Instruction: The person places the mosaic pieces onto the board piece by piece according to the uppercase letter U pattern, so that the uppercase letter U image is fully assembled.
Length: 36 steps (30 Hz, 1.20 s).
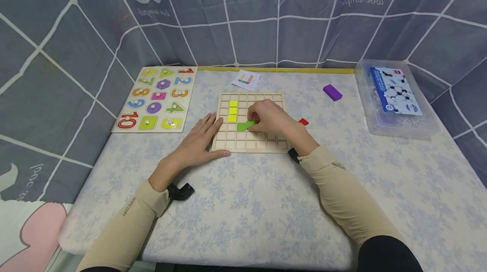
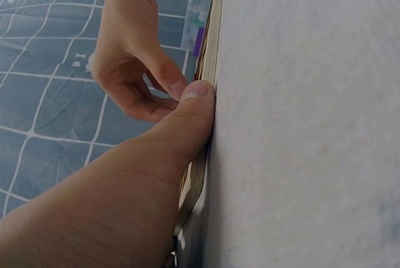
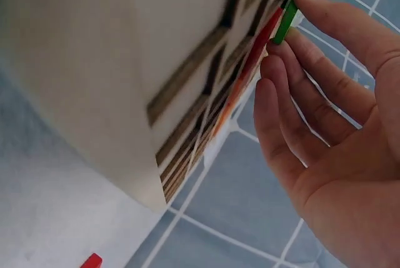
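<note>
A wooden grid board (image 1: 251, 148) lies flat on the table. Three yellow square tiles (image 1: 233, 111) sit in one column, with a green tile (image 1: 241, 127) below and to their right. My right hand (image 1: 271, 116) pinches another green tile (image 3: 287, 21) between thumb and fingers, over the cell beside that one. Behind these fingers, a red tile (image 3: 261, 42) and an orange tile (image 3: 229, 105) show on the board in the right wrist view; the hand hides them in the head view. With fingers extended, my left hand (image 1: 198, 141) rests at the board's left side, thumb (image 2: 197, 102) at its front edge.
Behind the board lies a pattern card (image 1: 246, 80). A red piece (image 1: 303, 122) and a purple block (image 1: 332, 92) are to the right. Further right stands a clear plastic box (image 1: 395, 128). At the left is a number puzzle board (image 1: 168, 96). Grid-patterned cloth (image 1: 251, 39) hangs behind.
</note>
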Available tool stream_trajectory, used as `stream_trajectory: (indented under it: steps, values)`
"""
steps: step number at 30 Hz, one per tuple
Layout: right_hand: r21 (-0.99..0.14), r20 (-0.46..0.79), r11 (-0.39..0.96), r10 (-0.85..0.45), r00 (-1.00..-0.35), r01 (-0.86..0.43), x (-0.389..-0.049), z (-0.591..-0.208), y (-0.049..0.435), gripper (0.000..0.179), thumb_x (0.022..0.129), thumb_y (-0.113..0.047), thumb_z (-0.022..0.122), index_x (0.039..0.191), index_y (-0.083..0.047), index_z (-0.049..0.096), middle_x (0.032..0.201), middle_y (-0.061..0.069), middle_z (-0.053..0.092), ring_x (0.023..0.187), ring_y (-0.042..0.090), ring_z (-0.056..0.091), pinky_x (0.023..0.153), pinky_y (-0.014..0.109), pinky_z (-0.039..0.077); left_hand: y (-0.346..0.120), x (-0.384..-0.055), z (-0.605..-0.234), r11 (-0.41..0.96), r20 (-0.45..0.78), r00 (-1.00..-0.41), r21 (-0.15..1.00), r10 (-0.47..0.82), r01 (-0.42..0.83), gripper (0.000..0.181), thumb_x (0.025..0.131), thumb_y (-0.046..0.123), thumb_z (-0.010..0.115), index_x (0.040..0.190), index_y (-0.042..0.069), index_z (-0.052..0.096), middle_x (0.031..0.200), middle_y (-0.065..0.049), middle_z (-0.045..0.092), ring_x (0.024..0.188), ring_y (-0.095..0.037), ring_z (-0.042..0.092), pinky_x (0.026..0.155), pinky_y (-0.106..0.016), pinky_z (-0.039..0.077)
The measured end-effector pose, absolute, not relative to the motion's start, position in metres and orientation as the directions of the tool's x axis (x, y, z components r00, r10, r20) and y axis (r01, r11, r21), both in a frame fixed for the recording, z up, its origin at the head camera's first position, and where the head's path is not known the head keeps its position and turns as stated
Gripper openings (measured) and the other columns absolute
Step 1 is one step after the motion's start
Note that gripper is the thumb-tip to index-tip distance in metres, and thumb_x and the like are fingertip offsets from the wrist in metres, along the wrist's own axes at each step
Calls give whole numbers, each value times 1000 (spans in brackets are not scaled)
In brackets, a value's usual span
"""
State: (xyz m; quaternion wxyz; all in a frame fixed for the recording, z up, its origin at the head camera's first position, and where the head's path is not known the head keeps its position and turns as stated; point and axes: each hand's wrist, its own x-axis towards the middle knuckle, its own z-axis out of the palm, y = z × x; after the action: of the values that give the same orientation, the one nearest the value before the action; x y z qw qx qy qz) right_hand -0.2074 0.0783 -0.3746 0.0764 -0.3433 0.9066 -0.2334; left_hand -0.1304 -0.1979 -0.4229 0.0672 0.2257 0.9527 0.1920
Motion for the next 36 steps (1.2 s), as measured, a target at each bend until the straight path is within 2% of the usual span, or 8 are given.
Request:
stream_trajectory:
  steps: [10, 18, 30, 36]
  values:
    - [-448, 46, 659, -658, -751, -605, -206, -377, 79, 19, 88, -18, 89, 98, -6, 77, 94, 7, 71, 92, 23, 62, 85, 37, 54, -198, -130, -421, 823, -40, -888, 398, 458, 406, 109, 94, 61, 72, 171, 11, 13, 178, -15, 4, 166, -31, 0, 136, -49, 3]
    - [-477, 44, 643, -664, -747, -600, -205, -379, 81, 19, 87, -19, 89, 96, -8, 78, 93, 6, 69, 93, 23, 60, 84, 36, 53, -198, -130, -422, 825, -42, -890, 397, 453, 402, 108, 94, 61, 71, 171, 11, 13, 178, -15, 4, 166, -30, 0, 136, -48, 3]
    - [-456, 41, 659, -656, -753, -599, -202, -377, 81, 20, 87, -19, 90, 99, -7, 80, 96, 7, 73, 96, 24, 62, 87, 37, 54, -197, -128, -422, 822, -34, -888, 397, 459, 410, 109, 93, 59, 73, 170, 9, 14, 178, -16, 4, 166, -32, 0, 135, -50, 3]
    - [-493, 78, 633, -652, -755, -597, -205, -373, 90, 13, 90, -16, 86, 99, -8, 81, 98, 6, 74, 98, 26, 61, 92, 41, 52, -199, -129, -424, 823, -34, -888, 394, 459, 410, 109, 94, 59, 72, 171, 10, 13, 178, -15, 4, 166, -32, 0, 135, -50, 3]
